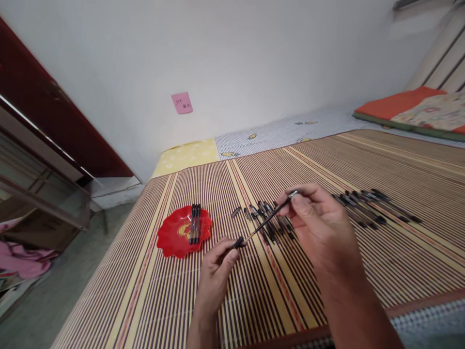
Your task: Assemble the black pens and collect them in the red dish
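Observation:
A thin dark pen refill (267,221) is pinched between the thumb and fingers of my right hand (319,223), with a shiny end at the fingertips. It slants down to the left, and its pale brownish end comes close to my left hand (217,269). That hand is closed on a short black pen part (238,242), mostly hidden by the fingers. Whether the refill touches this part I cannot tell. Behind the refill lies a loose group of black pen pieces (269,232). Several more pens (363,208) lie to the right of my right hand.
A red wavy-edged plate (167,242) on the left holds a few black pens (195,224). Everything rests on a striped bamboo mat (174,300). A folded orange quilt (392,106) sits at the far right, and a pink note (181,103) is on the wall.

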The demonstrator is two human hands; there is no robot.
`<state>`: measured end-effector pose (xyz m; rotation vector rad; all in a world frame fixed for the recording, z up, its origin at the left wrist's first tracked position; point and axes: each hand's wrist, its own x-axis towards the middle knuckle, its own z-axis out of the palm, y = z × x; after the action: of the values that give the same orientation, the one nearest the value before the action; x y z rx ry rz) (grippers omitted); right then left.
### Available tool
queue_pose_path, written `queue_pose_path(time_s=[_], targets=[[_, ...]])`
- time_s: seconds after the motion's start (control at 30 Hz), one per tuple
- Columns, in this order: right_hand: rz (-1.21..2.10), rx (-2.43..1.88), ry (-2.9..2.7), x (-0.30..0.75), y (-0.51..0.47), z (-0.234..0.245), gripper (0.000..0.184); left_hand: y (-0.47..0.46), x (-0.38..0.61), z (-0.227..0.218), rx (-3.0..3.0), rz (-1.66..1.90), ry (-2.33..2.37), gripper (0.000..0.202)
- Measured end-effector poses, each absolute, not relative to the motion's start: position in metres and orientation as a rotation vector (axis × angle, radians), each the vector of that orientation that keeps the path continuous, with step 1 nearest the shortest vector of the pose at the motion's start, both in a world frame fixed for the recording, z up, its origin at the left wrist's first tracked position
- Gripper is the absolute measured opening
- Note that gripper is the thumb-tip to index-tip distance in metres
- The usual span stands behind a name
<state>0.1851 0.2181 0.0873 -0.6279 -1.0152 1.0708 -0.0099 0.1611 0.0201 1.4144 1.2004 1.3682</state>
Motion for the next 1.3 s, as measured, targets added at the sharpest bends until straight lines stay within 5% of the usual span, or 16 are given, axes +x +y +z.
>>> queue_pose_path(time_s=[1.3], targets=[[1.095,-0.614,-1.046,0.1854,0.2216,0.0848,0.003,0.159,-0.012,0.0209,1.416,1.38,1.121,0.019]])
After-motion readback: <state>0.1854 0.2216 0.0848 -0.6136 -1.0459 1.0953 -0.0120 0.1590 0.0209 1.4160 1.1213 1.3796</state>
